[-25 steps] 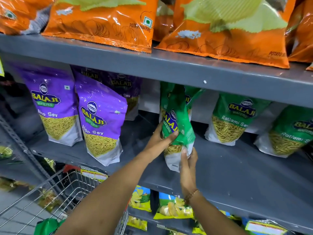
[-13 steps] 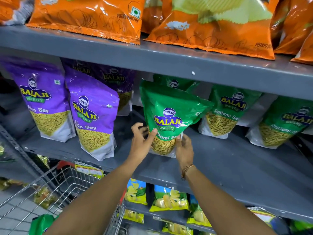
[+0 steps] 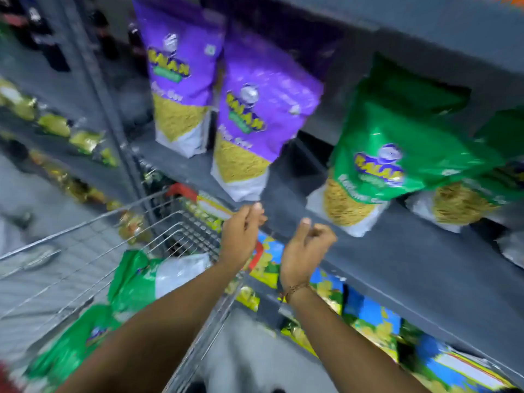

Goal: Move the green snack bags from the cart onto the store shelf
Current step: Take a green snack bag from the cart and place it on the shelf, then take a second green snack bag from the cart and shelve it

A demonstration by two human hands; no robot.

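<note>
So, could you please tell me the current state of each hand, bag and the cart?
left hand: empty, fingers loosely curled
right hand: empty, fingers curled
front green bag: upright on shelf, released
purple bags: upright on shelf
cart: holds green bags

Blurred view, green snack bag upright on grey shelf, left hand and right hand empty below, wire cart holding green bags.
</note>
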